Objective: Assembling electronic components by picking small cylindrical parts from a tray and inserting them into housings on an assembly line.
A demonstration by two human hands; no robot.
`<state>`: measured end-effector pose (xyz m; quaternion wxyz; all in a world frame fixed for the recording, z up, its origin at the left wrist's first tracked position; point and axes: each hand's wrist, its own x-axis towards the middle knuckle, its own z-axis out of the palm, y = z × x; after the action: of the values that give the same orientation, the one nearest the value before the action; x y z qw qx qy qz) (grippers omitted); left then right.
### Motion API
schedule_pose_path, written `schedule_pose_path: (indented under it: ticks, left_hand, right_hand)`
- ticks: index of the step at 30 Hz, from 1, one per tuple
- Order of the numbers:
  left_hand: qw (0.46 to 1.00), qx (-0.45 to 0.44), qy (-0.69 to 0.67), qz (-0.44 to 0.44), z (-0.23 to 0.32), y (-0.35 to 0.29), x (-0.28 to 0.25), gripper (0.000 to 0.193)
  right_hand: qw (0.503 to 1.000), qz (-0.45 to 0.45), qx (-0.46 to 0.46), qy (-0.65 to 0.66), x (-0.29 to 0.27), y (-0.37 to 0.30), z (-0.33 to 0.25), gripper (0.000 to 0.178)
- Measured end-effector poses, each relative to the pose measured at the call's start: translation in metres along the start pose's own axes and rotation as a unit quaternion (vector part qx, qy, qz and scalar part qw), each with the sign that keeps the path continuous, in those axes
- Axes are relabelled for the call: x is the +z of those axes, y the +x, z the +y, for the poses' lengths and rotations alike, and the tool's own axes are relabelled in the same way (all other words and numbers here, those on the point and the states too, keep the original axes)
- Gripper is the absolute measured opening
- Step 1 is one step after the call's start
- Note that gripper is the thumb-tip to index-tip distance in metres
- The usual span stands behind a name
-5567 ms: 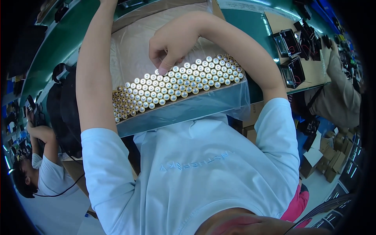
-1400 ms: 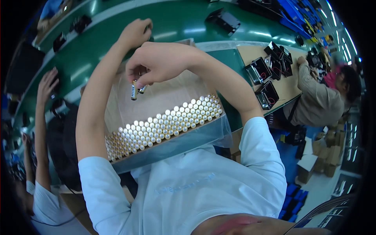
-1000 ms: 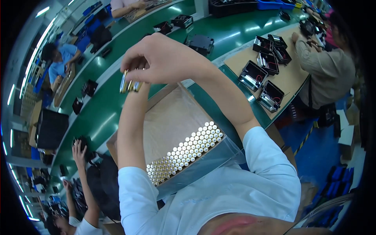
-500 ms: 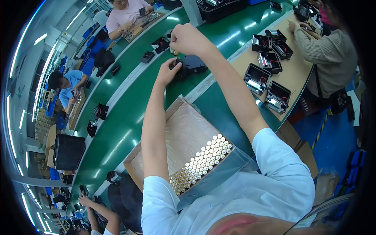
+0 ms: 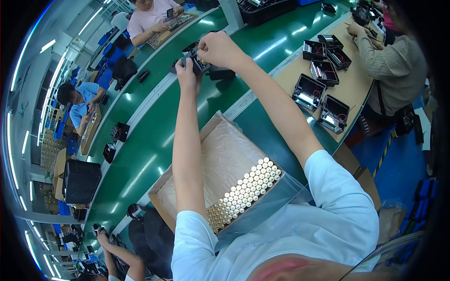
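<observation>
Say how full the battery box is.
The box is partly full: batteries stand packed along its near side, while bare liner shows beyond; the left forearm hides part.

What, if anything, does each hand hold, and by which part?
Left hand: a black case, apparently by its near side. Right hand: curled at the case; any hold is hidden.

The green belt (image 5: 139,165) leaves room between battery carton (image 5: 227,143) and black devices (image 5: 121,132).
</observation>
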<state>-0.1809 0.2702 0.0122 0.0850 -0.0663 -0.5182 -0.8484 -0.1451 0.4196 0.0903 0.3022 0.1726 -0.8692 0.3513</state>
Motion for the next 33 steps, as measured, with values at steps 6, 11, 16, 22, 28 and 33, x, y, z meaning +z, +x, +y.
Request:
schedule_pose_path:
  ticks: [6, 11, 16, 22, 28, 33]
  left_hand:
    - [0.994, 0.019, -0.01, -0.11, 0.007, -0.001, 0.002, 0.029]
    - [0.99, 0.021, -0.018, -0.141, 0.014, -0.002, -0.003, 0.032]
    - [0.989, 0.013, -0.009, -0.15, 0.022, -0.005, 0.013, 0.03]
    - [0.985, 0.075, 0.091, -0.126, 0.029, 0.008, 0.029, 0.03]
    - [0.987, 0.051, 0.125, -0.085, 0.031, 0.009, 0.036, 0.03]
    - [0.99, -0.043, 0.097, -0.088, 0.014, 0.002, 0.037, 0.03]
  right_hand:
    - [1.0, 0.003, 0.0, 0.0, 0.004, 0.002, 0.01, 0.019]
    - [0.999, -0.032, -0.031, -0.026, -0.007, 0.001, 0.001, 0.02]
    - [0.999, -0.022, -0.039, 0.001, -0.008, 0.002, 0.006, 0.021]
    - [0.999, -0.02, -0.03, 0.007, -0.012, 0.005, 0.001, 0.02]
    - [0.999, -0.049, -0.022, -0.005, -0.017, 0.004, 0.004, 0.02]
    - [0.993, -0.112, 0.008, -0.033, -0.014, 0.003, 0.016, 0.02]
